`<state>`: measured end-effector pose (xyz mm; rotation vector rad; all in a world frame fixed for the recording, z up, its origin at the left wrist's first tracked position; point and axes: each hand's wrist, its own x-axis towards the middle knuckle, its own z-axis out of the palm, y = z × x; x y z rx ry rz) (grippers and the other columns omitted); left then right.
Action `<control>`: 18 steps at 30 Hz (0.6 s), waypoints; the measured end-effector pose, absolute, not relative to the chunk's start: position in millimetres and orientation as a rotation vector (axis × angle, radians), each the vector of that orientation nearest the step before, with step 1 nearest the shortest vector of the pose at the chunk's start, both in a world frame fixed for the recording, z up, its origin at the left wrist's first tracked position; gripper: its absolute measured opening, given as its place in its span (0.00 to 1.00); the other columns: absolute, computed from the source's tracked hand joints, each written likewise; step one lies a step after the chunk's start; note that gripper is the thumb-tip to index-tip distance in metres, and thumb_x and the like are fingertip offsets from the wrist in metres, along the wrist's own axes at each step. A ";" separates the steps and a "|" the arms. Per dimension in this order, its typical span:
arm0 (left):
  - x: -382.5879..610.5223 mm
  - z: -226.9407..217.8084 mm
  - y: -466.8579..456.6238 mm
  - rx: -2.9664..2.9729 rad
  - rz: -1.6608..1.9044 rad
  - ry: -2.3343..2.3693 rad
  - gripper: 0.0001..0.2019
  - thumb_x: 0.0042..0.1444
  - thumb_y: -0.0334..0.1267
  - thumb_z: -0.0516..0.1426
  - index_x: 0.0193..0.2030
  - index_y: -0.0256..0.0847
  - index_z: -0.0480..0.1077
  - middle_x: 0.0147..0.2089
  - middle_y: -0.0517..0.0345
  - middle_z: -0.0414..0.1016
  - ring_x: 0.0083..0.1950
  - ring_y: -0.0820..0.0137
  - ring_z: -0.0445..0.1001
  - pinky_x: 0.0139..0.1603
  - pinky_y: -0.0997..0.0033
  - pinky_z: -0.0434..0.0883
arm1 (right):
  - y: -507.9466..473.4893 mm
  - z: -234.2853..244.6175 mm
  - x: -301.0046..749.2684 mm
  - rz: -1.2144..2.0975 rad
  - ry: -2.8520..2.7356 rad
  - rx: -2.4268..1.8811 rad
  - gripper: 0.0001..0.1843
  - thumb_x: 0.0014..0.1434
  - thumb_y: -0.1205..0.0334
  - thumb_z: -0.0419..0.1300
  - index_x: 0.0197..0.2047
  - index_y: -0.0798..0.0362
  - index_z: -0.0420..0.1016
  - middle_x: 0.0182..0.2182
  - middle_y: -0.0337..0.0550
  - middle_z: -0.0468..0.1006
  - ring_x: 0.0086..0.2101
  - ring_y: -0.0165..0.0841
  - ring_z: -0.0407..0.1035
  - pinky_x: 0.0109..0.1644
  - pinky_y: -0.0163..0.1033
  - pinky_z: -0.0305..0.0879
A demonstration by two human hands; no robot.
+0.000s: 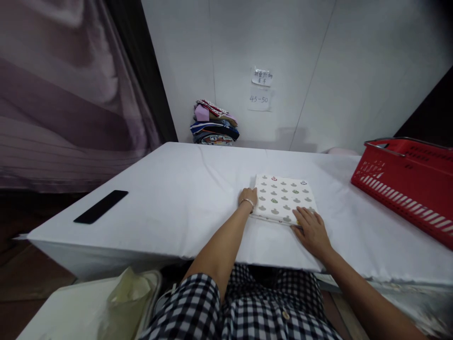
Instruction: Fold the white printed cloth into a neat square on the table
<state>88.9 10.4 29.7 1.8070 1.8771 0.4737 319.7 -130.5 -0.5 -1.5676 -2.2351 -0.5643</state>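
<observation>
A folded white cloth [283, 196] printed with small grey, red and green mushroom-like shapes lies flat on the white-covered table [198, 189]. At its left edge is my left hand [248, 197], fingers curled in and closed on the fabric, their tips partly hidden. A bracelet circles that wrist. My right hand [312, 232] rests on the near right corner of the cloth. Its fingers lie stretched out over the print, while the thumb sits along the near edge.
A red plastic basket [406, 184] stands at the right. Several folded clothes [214, 123] are stacked at the back by the wall. A flat black object [101, 207] lies on the left side. Paper notes [261, 89] hang on the wall. A white bin [88, 302] is below, front left.
</observation>
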 end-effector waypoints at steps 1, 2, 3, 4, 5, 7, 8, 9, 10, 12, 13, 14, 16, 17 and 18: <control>87.2 28.4 8.6 1.806 0.519 1.876 0.26 0.61 0.48 0.39 0.44 0.31 0.70 0.49 0.38 0.69 0.52 0.61 0.67 0.48 0.68 0.61 | -130.4 -0.7 320.0 -0.568 -2.235 -1.564 0.25 0.59 0.54 0.48 0.58 0.53 0.58 0.56 0.50 0.63 0.57 0.41 0.53 0.58 0.51 0.46; 85.3 26.6 5.9 1.806 0.571 1.871 0.26 0.60 0.50 0.39 0.41 0.31 0.71 0.47 0.39 0.71 0.50 0.62 0.69 0.47 0.68 0.62 | -130.3 -0.9 320.1 -0.570 -2.235 -1.561 0.25 0.59 0.54 0.48 0.58 0.53 0.58 0.56 0.50 0.63 0.57 0.41 0.53 0.58 0.51 0.46; 83.4 24.6 2.4 1.807 0.623 1.863 0.26 0.60 0.52 0.41 0.38 0.33 0.71 0.44 0.41 0.72 0.48 0.62 0.69 0.46 0.68 0.62 | -130.4 -1.2 320.0 -0.570 -2.234 -1.560 0.25 0.59 0.54 0.49 0.58 0.53 0.58 0.56 0.50 0.63 0.57 0.41 0.53 0.58 0.51 0.46; 81.5 22.3 -1.6 1.809 0.674 1.855 0.25 0.58 0.53 0.43 0.35 0.34 0.71 0.42 0.42 0.72 0.46 0.62 0.70 0.45 0.68 0.63 | -130.5 -1.4 319.7 -0.570 -2.234 -1.560 0.25 0.59 0.54 0.49 0.58 0.53 0.58 0.56 0.50 0.63 0.57 0.41 0.53 0.57 0.51 0.46; 79.6 19.9 -5.9 1.815 0.720 1.847 0.23 0.57 0.53 0.45 0.32 0.35 0.71 0.40 0.45 0.72 0.44 0.63 0.70 0.44 0.68 0.63 | -130.7 -1.6 319.4 -0.570 -2.232 -1.561 0.25 0.59 0.54 0.49 0.58 0.53 0.58 0.56 0.50 0.63 0.56 0.41 0.53 0.57 0.51 0.46; 76.0 15.1 -14.4 1.836 0.809 1.827 0.17 0.56 0.49 0.49 0.28 0.38 0.69 0.37 0.49 0.71 0.42 0.66 0.69 0.43 0.69 0.63 | -130.8 -2.0 319.6 -0.568 -2.237 -1.557 0.25 0.59 0.53 0.49 0.58 0.52 0.58 0.56 0.49 0.63 0.56 0.41 0.54 0.57 0.52 0.47; 74.4 12.9 -18.0 1.849 0.850 1.807 0.15 0.55 0.47 0.50 0.26 0.38 0.68 0.35 0.52 0.70 0.40 0.67 0.69 0.43 0.70 0.63 | -130.4 -2.1 320.8 -0.566 -2.246 -1.552 0.25 0.59 0.53 0.49 0.58 0.52 0.58 0.56 0.49 0.63 0.56 0.41 0.54 0.57 0.51 0.47; 72.9 11.0 -21.0 1.861 0.884 1.779 0.13 0.55 0.44 0.51 0.25 0.39 0.67 0.35 0.54 0.69 0.39 0.69 0.68 0.43 0.71 0.64 | -129.6 -2.1 323.4 -0.564 -2.264 -1.545 0.24 0.59 0.53 0.49 0.58 0.52 0.59 0.56 0.48 0.63 0.56 0.41 0.54 0.57 0.51 0.47; 71.7 9.3 -23.3 1.873 0.909 1.744 0.13 0.55 0.42 0.51 0.24 0.39 0.66 0.34 0.55 0.68 0.38 0.70 0.68 0.43 0.71 0.64 | -128.2 -2.0 327.7 -0.561 -2.291 -1.537 0.23 0.60 0.54 0.49 0.57 0.52 0.60 0.56 0.48 0.63 0.56 0.41 0.54 0.57 0.50 0.48; 70.1 6.4 -26.3 1.907 0.929 1.663 0.13 0.56 0.40 0.51 0.23 0.39 0.65 0.33 0.56 0.67 0.37 0.72 0.67 0.43 0.72 0.64 | -123.1 -1.5 341.7 -0.563 -2.332 -1.539 0.21 0.60 0.57 0.48 0.55 0.51 0.62 0.55 0.47 0.65 0.56 0.40 0.55 0.56 0.50 0.48; 69.8 5.2 -27.4 1.940 0.925 1.619 0.12 0.56 0.39 0.51 0.22 0.39 0.65 0.34 0.56 0.67 0.37 0.72 0.67 0.43 0.72 0.64 | -119.6 -1.2 351.1 -0.573 -2.331 -1.558 0.19 0.60 0.58 0.48 0.54 0.51 0.63 0.55 0.47 0.66 0.55 0.40 0.56 0.56 0.51 0.48; 69.8 4.3 -28.4 1.985 0.911 1.575 0.12 0.55 0.38 0.51 0.22 0.39 0.65 0.34 0.56 0.67 0.37 0.72 0.67 0.44 0.72 0.64 | -115.7 -0.8 361.2 -0.589 -2.303 -1.594 0.19 0.60 0.60 0.47 0.54 0.51 0.64 0.54 0.47 0.67 0.55 0.41 0.57 0.56 0.52 0.47; 70.7 3.5 -30.5 2.088 0.871 1.490 0.12 0.55 0.38 0.51 0.22 0.39 0.65 0.35 0.56 0.68 0.38 0.72 0.66 0.44 0.72 0.63 | -108.1 0.1 380.6 -0.616 -2.216 -1.687 0.19 0.60 0.62 0.45 0.54 0.50 0.64 0.53 0.47 0.68 0.54 0.42 0.58 0.56 0.55 0.47; 71.3 3.6 -31.7 2.133 0.852 1.457 0.12 0.55 0.39 0.51 0.23 0.39 0.66 0.35 0.56 0.69 0.39 0.71 0.66 0.44 0.71 0.63 | -105.2 0.6 387.7 -0.614 -2.194 -1.717 0.20 0.60 0.63 0.45 0.54 0.50 0.63 0.53 0.47 0.67 0.54 0.42 0.58 0.55 0.55 0.47; 71.9 4.2 -32.9 2.162 0.840 1.438 0.12 0.55 0.40 0.51 0.23 0.39 0.66 0.35 0.57 0.69 0.39 0.71 0.67 0.44 0.70 0.63 | -103.4 1.1 392.1 -0.606 -2.185 -1.739 0.21 0.59 0.63 0.45 0.55 0.50 0.62 0.54 0.47 0.67 0.55 0.42 0.57 0.55 0.55 0.48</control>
